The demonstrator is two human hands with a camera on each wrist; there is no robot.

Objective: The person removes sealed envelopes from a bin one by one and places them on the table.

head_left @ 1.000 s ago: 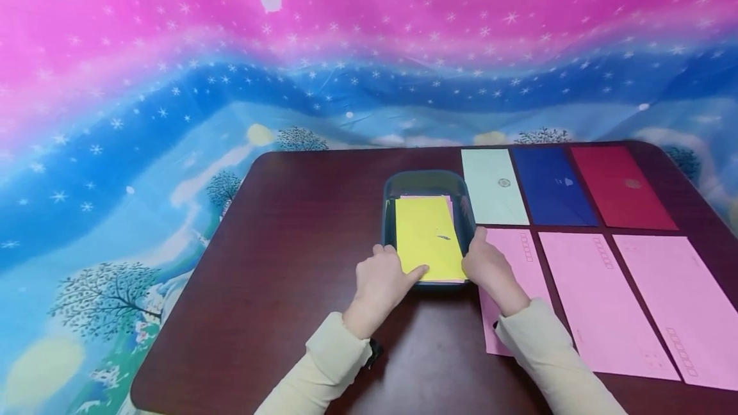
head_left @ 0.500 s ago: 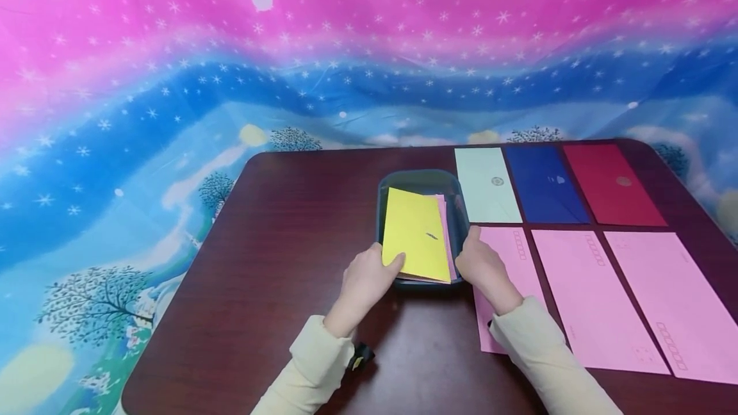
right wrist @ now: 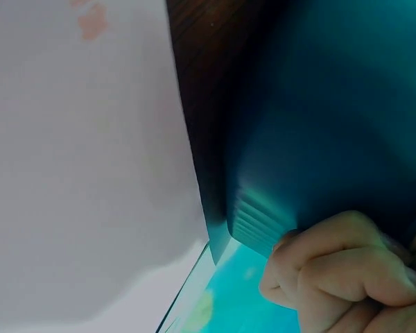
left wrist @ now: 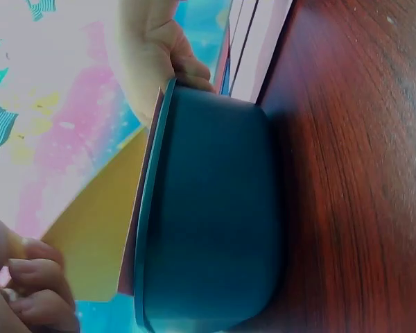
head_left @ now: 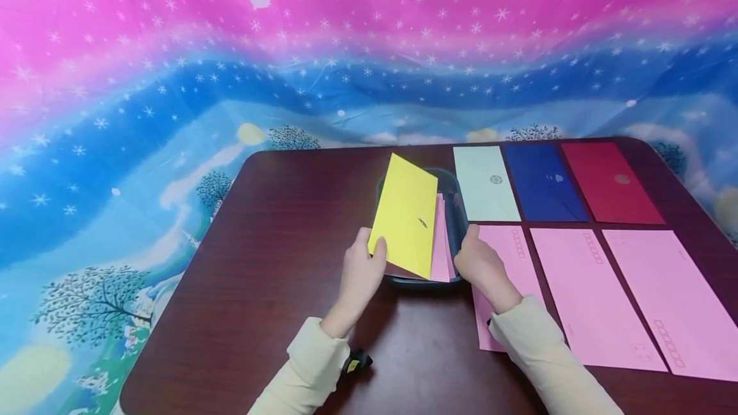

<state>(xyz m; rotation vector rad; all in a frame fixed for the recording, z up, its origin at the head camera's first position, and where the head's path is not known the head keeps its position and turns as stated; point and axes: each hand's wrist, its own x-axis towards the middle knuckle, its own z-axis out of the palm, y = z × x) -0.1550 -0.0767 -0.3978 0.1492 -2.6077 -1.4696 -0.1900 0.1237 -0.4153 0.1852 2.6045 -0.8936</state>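
Yellow rectangular paper envelope (head_left: 405, 219), pinched by the left hand (head_left: 363, 268), likely lifts best slowly while the right hand (head_left: 485, 266) firmly grips the dark-teal oblong plastic bin (left wrist: 208, 201).

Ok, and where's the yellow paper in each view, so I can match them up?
Head: yellow paper, just right of and below centre.
Left wrist: lower left.
Right wrist: not in it.
Shared landmark: dark blue-green container, in all three.
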